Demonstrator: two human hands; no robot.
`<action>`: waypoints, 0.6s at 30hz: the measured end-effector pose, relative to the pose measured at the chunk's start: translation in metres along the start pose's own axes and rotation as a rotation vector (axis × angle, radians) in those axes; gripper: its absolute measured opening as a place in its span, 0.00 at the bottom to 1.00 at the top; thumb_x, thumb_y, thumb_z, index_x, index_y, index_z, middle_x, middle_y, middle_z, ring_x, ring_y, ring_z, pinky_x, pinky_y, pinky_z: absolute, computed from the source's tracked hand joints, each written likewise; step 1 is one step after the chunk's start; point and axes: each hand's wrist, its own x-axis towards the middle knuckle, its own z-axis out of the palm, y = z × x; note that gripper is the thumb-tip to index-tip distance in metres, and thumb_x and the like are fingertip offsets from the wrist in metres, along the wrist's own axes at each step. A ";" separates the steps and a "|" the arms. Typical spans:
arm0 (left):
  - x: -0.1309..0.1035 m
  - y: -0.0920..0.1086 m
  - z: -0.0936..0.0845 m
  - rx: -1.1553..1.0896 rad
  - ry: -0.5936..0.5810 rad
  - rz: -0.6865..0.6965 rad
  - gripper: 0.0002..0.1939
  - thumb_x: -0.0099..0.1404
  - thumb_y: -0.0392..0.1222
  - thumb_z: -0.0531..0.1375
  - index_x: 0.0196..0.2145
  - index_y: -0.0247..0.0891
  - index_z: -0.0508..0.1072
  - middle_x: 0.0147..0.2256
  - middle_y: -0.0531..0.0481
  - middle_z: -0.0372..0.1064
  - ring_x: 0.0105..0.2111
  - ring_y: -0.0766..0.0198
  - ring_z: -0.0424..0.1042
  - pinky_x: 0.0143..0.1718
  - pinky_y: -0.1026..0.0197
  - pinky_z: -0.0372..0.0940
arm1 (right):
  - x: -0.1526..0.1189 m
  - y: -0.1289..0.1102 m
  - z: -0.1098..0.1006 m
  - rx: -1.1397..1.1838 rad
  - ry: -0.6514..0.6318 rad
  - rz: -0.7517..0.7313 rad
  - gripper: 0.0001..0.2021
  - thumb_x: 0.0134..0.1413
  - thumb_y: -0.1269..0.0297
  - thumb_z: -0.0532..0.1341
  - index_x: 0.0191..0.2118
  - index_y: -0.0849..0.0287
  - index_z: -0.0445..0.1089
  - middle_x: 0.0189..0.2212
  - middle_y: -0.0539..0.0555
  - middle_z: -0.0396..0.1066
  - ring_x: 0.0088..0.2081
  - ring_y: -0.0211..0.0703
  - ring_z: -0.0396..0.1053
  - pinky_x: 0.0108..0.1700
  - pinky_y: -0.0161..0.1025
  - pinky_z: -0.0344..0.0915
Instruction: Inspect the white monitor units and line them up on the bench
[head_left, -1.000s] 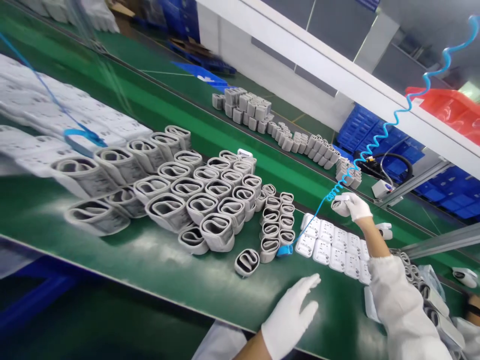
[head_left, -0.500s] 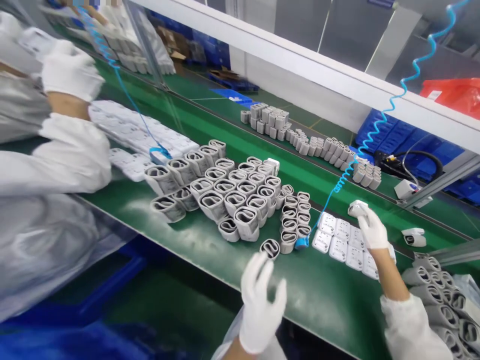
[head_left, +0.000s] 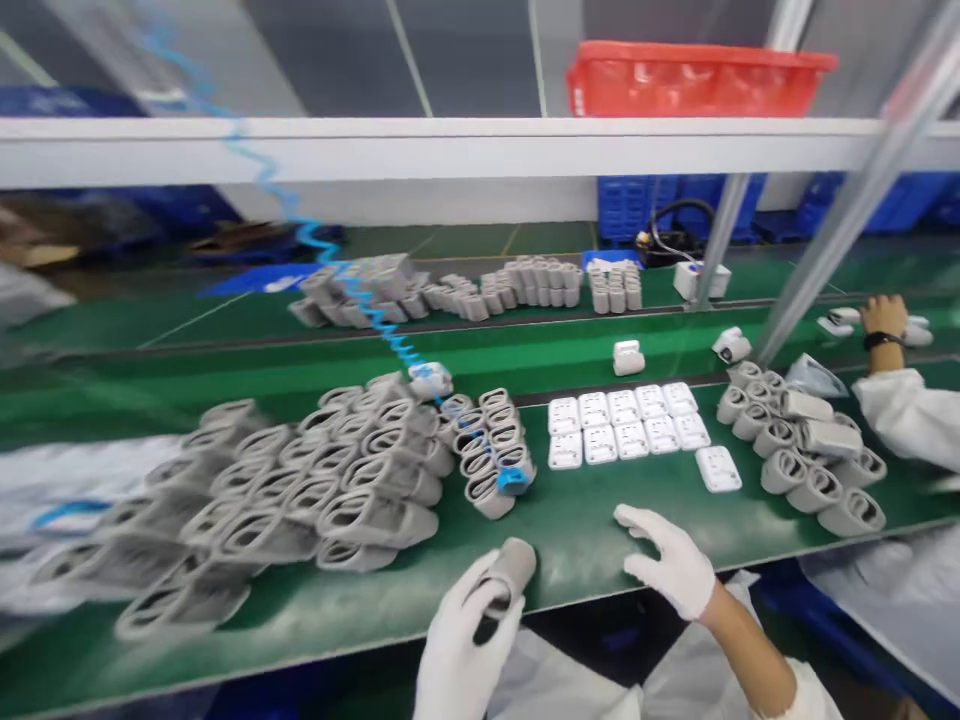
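My left hand [head_left: 469, 635], in a white glove, has its fingers and thumb around a grey rolled cuff [head_left: 514, 568] near the bench's front edge. To the right, my gloved right hand [head_left: 671, 560] hovers over the green bench, holding nothing, thumb and fingers apart. Beyond it lie white plastic housings [head_left: 600, 443] in two rows, with a single white housing [head_left: 718, 469] set apart nearer me. A large group of grey rolled cuffs [head_left: 300, 490] stands to the left. Beside it is a narrower group of cuffs [head_left: 487, 450] with a blue nozzle [head_left: 512, 480] against it.
A white unit with a cuff [head_left: 628, 358] sits on the green belt [head_left: 540, 350] behind the housings. Another person's bare hand [head_left: 885, 318] is at the far right. More cuffs [head_left: 814, 440] are piled there. A blue coiled hose [head_left: 352, 285] hangs across the left; a metal post [head_left: 810, 220] slants at right.
My view has swung right. My left hand has closed on the single cuff at the front. My right hand has come back from the white unit at the belt, which it has let go.
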 end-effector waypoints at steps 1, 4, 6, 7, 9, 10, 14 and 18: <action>-0.001 0.008 0.005 -0.059 -0.062 0.016 0.08 0.71 0.47 0.67 0.42 0.43 0.83 0.61 0.38 0.79 0.57 0.42 0.82 0.57 0.45 0.80 | -0.003 -0.002 0.000 0.009 -0.034 -0.015 0.43 0.54 0.54 0.79 0.75 0.47 0.69 0.74 0.60 0.65 0.69 0.65 0.71 0.73 0.63 0.66; 0.004 0.043 0.030 -0.266 -0.306 0.033 0.10 0.72 0.45 0.66 0.47 0.44 0.85 0.64 0.39 0.77 0.62 0.43 0.80 0.57 0.48 0.80 | -0.009 -0.007 0.000 0.015 -0.134 -0.088 0.61 0.38 0.52 0.87 0.78 0.50 0.62 0.78 0.63 0.58 0.76 0.72 0.59 0.78 0.65 0.57; 0.015 0.069 0.052 -0.363 -0.423 0.082 0.13 0.73 0.43 0.64 0.51 0.46 0.86 0.65 0.41 0.77 0.63 0.45 0.79 0.61 0.48 0.79 | -0.012 -0.010 -0.003 0.059 -0.142 -0.064 0.63 0.37 0.54 0.87 0.79 0.51 0.61 0.74 0.62 0.65 0.74 0.72 0.62 0.77 0.64 0.58; 0.023 0.081 0.063 -0.388 -0.454 0.123 0.15 0.75 0.41 0.62 0.54 0.47 0.87 0.66 0.43 0.76 0.63 0.47 0.79 0.64 0.49 0.77 | -0.015 -0.010 -0.006 0.103 -0.108 -0.025 0.62 0.39 0.55 0.86 0.79 0.50 0.60 0.72 0.61 0.68 0.72 0.70 0.66 0.76 0.62 0.62; 0.042 0.103 0.086 -0.410 -0.510 0.231 0.19 0.78 0.39 0.60 0.59 0.50 0.85 0.69 0.46 0.73 0.65 0.50 0.77 0.68 0.49 0.73 | -0.022 -0.008 -0.017 0.197 0.030 0.069 0.59 0.42 0.59 0.83 0.79 0.47 0.60 0.69 0.58 0.72 0.68 0.67 0.71 0.72 0.60 0.68; 0.053 0.114 0.096 -0.414 -0.525 0.292 0.20 0.78 0.38 0.59 0.61 0.52 0.83 0.69 0.47 0.72 0.66 0.51 0.76 0.69 0.49 0.72 | -0.027 -0.006 -0.025 0.238 0.127 0.101 0.56 0.43 0.60 0.83 0.79 0.46 0.61 0.68 0.57 0.73 0.67 0.65 0.72 0.71 0.59 0.69; 0.096 0.162 0.144 -0.355 -0.587 0.475 0.24 0.78 0.37 0.60 0.67 0.51 0.78 0.70 0.45 0.71 0.69 0.49 0.72 0.73 0.42 0.67 | -0.047 0.013 -0.066 0.446 0.553 0.009 0.47 0.44 0.48 0.83 0.70 0.52 0.72 0.65 0.61 0.76 0.64 0.65 0.75 0.68 0.58 0.72; 0.121 0.204 0.192 -0.133 -0.730 0.564 0.27 0.70 0.34 0.69 0.64 0.48 0.80 0.76 0.40 0.61 0.75 0.38 0.61 0.72 0.32 0.65 | -0.061 0.029 -0.090 0.755 0.763 0.057 0.49 0.51 0.28 0.75 0.69 0.56 0.68 0.46 0.62 0.82 0.41 0.59 0.84 0.34 0.48 0.82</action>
